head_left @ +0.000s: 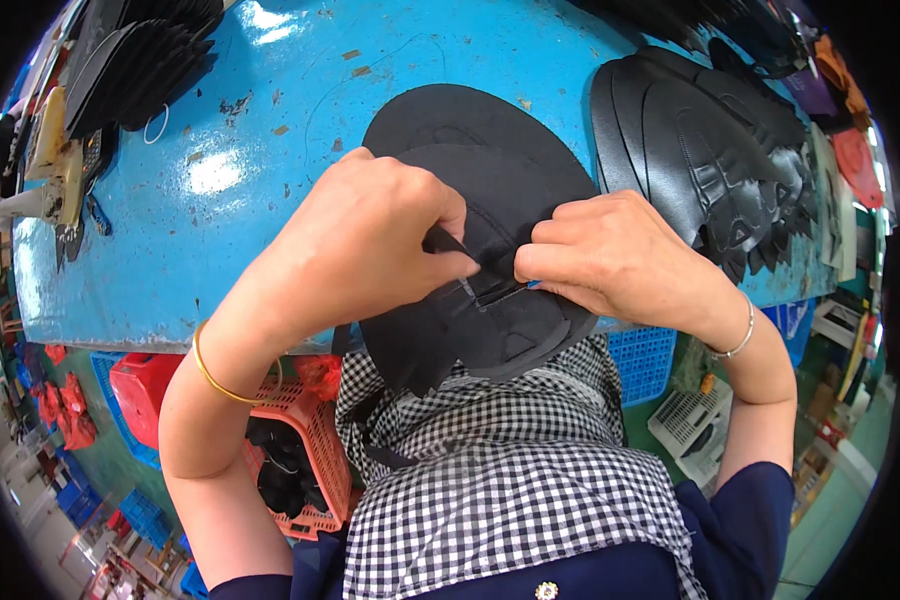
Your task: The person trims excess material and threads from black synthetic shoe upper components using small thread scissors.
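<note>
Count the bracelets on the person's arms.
2: a thin gold-coloured metal bangle around the left forearm, and a thin silver-coloured bracelet around the right forearm.

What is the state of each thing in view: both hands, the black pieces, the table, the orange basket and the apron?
Left hand: closed, pinching the black piece.
Right hand: closed, pinching the same piece.
Black piece: near end past the table edge.
Blue table: scuffed, with small scraps.
Right-hand pile: overlapping, glossy.
Left-hand pile: fanned out.
Orange basket: open, dark things inside.
Checked apron: worn, creased.
</note>
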Motion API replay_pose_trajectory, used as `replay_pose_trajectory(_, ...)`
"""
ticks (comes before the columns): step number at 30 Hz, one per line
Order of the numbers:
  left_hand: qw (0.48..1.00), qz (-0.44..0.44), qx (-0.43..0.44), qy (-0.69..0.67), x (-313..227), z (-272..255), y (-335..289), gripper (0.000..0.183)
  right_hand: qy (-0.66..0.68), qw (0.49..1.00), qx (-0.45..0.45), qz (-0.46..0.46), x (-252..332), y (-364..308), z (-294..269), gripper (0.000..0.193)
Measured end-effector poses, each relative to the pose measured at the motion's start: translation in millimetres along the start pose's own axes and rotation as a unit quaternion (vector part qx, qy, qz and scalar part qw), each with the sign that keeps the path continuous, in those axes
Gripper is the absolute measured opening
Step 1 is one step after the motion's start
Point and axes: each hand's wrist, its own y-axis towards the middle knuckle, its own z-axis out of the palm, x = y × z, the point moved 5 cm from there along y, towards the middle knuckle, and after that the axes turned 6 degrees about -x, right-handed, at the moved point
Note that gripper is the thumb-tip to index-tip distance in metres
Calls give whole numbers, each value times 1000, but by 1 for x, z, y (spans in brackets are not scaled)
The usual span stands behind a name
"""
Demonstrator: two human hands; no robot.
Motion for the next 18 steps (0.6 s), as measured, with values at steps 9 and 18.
replay_pose_trajectory(9, 998, 28, 14, -48, 2, -1, 0, 12, -119, 988, -92, 18, -2, 10, 0, 15)
replay_pose_trajectory(18, 995, 43, 53, -71, 6, -6, 4, 10, -92, 995, -34, 21, -1, 5, 4, 20)
